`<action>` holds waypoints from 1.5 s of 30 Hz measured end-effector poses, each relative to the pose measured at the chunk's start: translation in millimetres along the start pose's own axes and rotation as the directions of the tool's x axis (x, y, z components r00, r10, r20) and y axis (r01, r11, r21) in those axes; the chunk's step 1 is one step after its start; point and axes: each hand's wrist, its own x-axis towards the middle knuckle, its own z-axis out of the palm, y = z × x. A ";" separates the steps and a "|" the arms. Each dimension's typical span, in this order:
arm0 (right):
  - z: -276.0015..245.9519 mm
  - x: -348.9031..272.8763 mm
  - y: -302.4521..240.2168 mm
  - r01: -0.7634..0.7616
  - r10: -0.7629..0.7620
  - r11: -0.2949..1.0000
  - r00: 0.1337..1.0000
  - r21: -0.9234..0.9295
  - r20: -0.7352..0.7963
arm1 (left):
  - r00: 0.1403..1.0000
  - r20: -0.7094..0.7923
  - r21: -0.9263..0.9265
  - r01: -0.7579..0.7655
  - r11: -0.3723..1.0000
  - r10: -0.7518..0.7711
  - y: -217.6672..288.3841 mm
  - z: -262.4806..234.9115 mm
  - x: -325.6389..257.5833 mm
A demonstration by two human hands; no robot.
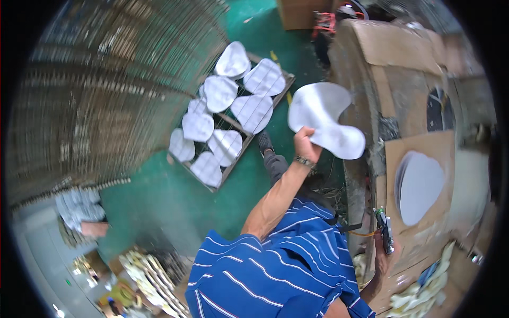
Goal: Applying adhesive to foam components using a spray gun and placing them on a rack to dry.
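Left hand (306,142) pinches a smooth, white kidney-shaped sheet (324,119) by its lower edge, held up over the green floor — right hand (383,253) wraps closed around a dark spray gun (385,232) beside worn cardboard (419,185).

— Where is the left hand (306,142)?
— Just above the middle of the frame. The bare forearm rises from the blue striped sleeve at the lower centre, elbow bent, a band on the wrist. The grip is closed, fingers pinched on a white sheet's edge.
— And the right hand (383,253)?
— Low, at the lower right, arm down by the body, fingers wrapped round a dark tool.
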 end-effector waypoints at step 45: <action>277.7 86.4 -191.9 0.136 -0.018 0.956 0.913 -0.262 0.407 | 0.953 -0.099 0.941 -0.003 0.338 0.286 182.2 -279.8 160.7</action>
